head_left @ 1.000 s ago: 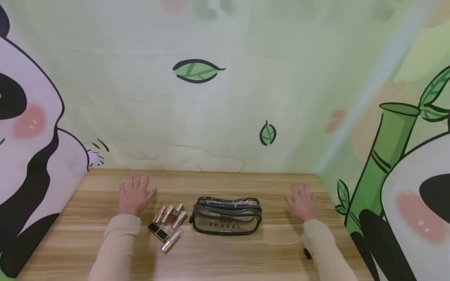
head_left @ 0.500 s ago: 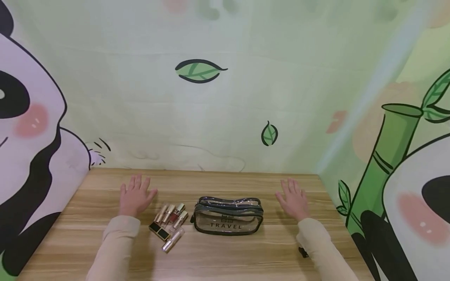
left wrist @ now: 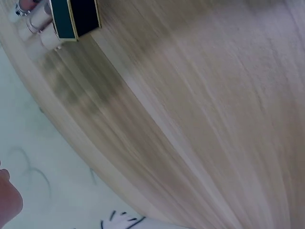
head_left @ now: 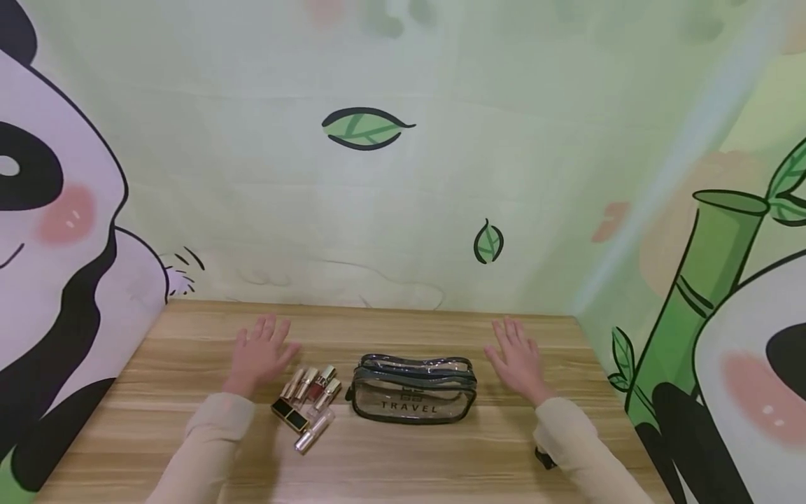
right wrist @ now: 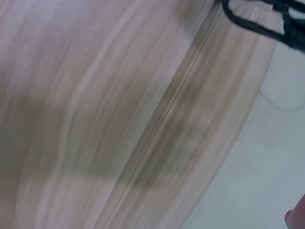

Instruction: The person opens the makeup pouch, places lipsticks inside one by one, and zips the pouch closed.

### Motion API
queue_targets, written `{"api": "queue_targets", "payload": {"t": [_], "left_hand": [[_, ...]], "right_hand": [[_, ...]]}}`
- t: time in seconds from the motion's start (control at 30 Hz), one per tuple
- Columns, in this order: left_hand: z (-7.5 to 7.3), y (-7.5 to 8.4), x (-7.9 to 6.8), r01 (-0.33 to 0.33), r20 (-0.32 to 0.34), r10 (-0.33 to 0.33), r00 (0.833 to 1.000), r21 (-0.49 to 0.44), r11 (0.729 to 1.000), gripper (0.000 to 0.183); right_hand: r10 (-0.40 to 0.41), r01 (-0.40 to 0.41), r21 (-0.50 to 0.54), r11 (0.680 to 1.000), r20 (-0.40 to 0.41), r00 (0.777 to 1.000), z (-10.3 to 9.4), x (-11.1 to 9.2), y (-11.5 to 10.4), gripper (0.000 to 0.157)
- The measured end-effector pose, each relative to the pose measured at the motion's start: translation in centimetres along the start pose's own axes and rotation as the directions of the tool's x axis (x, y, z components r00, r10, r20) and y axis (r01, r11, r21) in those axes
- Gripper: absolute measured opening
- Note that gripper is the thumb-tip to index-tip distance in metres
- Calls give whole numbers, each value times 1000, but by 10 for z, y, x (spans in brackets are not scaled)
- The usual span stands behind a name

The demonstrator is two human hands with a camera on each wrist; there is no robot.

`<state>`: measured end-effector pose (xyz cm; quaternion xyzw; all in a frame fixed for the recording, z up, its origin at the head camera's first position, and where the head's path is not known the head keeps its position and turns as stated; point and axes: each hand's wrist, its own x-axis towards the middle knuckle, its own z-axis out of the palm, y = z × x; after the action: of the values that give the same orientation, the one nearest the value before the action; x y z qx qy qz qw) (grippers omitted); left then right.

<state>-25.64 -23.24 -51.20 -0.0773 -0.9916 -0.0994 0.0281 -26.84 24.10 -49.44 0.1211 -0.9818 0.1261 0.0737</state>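
In the head view my left hand (head_left: 259,355) is spread over the table's left side, fingers straight and holding nothing. Just right of it lies a cluster of lipsticks (head_left: 313,387), with a black gold-edged case (head_left: 290,414) in front and a silvery-pink tube (head_left: 314,431) lying loose beside it. A clear travel pouch (head_left: 412,397) with black trim and the word TRAVEL stands at the middle. To its right my right hand (head_left: 518,360) is held with fingers extended, also without anything in it. The left wrist view shows the black case (left wrist: 76,18) at its top edge; the pouch's black trim (right wrist: 255,26) shows in the right wrist view.
The wooden table (head_left: 390,462) ends at the back against a pale green wall cloth (head_left: 252,161) printed with leaves, pandas and bamboo. A small black item (head_left: 544,458) shows by the right sleeve.
The right hand has moved inward, toward the pouch. The left hand has shifted slightly right, nearer the lipsticks. The whole head view has drifted a little; pouch and lipsticks stay put on the table.
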Motion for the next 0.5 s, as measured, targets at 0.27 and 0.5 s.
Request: {"api": "queue_targets", "payload": {"t": [0.27,0.5], "left_hand": [[2,19,-4,-72,-30,72,997,-2,997,63],[7,34,-7,-125,-70,122,990,-31,992,62]], "right_hand": [[-78,78,90,993,-12,997,-5,-6,-19,58],[-170,171,178,969,-21,985,-11,-10,-32,65]]}}
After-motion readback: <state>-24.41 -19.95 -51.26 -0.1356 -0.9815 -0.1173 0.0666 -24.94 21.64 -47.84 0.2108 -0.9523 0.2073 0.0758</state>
